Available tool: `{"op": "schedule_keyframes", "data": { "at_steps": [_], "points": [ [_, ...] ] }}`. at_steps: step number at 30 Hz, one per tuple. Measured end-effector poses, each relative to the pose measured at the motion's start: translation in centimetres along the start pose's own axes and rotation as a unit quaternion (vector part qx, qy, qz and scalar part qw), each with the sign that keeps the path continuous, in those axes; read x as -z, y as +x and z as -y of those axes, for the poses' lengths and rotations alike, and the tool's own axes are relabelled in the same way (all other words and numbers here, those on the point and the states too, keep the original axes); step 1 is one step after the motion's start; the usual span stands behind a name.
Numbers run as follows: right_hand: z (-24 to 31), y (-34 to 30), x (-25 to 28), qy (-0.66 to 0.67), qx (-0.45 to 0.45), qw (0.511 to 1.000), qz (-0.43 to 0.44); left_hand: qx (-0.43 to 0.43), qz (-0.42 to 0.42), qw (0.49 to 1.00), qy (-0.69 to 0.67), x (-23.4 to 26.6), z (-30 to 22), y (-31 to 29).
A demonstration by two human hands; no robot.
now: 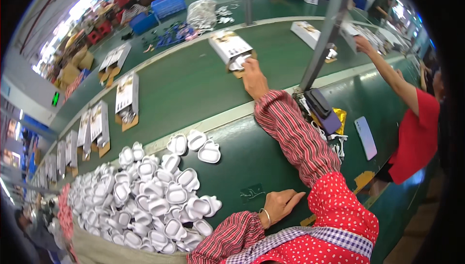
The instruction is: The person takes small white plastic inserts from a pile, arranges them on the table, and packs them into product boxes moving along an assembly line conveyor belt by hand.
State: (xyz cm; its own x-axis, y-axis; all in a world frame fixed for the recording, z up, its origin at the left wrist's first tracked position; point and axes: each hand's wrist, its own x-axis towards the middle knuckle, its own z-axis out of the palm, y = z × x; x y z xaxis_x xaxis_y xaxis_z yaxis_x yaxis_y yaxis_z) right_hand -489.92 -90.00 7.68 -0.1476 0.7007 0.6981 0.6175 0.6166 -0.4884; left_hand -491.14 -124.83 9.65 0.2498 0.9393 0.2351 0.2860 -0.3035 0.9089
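Observation:
My right hand (255, 78) reaches out over the green belt to the near, open end of a white printed box (231, 44). Its fingers are closed at the box mouth, beside a pale item (238, 62) tucked inside; what exactly they pinch is hidden. Brown cardboard flaps hang from that end. Close to my body, my left hand (282, 207) rests on the green worktable (242, 167), holding nothing, with one finger stretched to the right. To its left lies a big heap of white plastic pieces (145, 191), each with a shallow oblong hollow.
More white boxes with opened ends (127, 95) line the belt (179, 80) on the left. A metal post (327, 31) rises at the belt's edge. Right of my arm lie a dark case (318, 102), white cables (337, 144) and a phone (365, 138). A co-worker's arm (387, 70) reaches in from the right.

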Motion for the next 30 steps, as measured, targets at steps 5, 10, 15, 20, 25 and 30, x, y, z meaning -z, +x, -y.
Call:
{"op": "schedule_keyframes", "data": {
  "at_steps": [5, 10, 15, 20, 25, 30],
  "points": [
    [4.0, -3.0, 1.0, 0.038, 0.023, 0.999, -0.001, -0.055, 0.003, 0.997, 0.046, 0.0, 0.7, -0.2],
    [-3.7, 1.0, -0.1, -0.031, -0.040, 0.985, -0.163, -0.081, 0.026, 0.995, 0.050, -0.2, 0.4, -0.1],
    [-7.6, 5.7, 1.1, -0.044, -0.311, 0.949, -0.002, -0.063, 0.036, 0.996, 0.049, 0.4, 1.0, -0.9],
    [-7.6, 6.2, 1.0, 0.116, -0.451, 0.884, -0.040, -0.038, 0.034, 0.997, 0.057, 0.9, 1.7, -1.7],
    [-15.8, 6.5, 3.4, 0.275, -0.458, 0.825, -0.186, -0.059, 0.043, 0.997, 0.027, -1.0, 0.6, -1.0],
    [-18.9, 5.7, 1.5, 0.233, -0.352, 0.900, -0.111, -0.039, 0.070, 0.996, 0.039, -0.7, 0.8, -0.8]
  ]
}}
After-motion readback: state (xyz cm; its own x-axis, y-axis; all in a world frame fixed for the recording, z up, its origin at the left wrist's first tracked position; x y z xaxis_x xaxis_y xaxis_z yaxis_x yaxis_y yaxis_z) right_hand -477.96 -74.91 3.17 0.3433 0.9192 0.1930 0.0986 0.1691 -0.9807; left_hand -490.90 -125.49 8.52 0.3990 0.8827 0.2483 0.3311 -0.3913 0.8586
